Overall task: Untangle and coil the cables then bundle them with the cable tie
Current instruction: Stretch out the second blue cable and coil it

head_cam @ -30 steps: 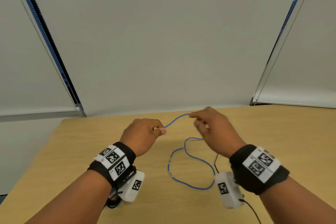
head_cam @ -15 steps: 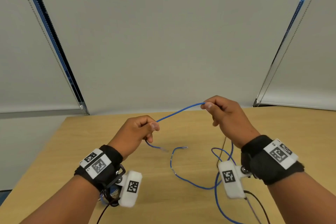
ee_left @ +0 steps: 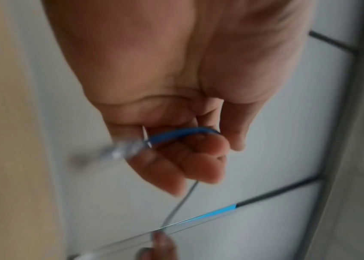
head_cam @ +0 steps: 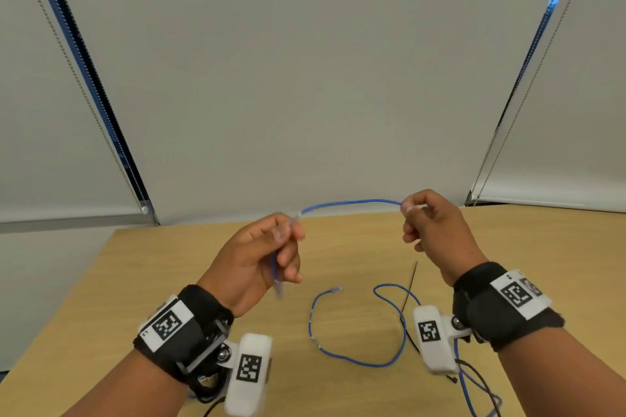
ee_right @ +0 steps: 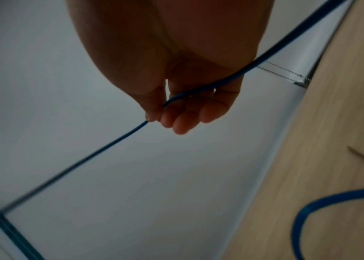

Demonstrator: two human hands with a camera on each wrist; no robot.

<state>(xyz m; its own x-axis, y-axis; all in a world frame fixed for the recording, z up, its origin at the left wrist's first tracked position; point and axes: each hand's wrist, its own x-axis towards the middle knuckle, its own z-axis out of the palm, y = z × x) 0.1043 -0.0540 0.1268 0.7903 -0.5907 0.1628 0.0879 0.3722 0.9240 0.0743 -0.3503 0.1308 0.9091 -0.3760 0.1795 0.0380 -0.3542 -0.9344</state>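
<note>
Two hands hold one blue cable raised above the wooden table: the left hand curls around its clear plug end, the right hand pinches it farther along. Slack loops lie on the table.

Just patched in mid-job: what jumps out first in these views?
A blue cable stretched in the air between the left hand and the right hand, above the wooden table. The left fingers hold its clear plug end; more blue cable loops on the table below.
</note>
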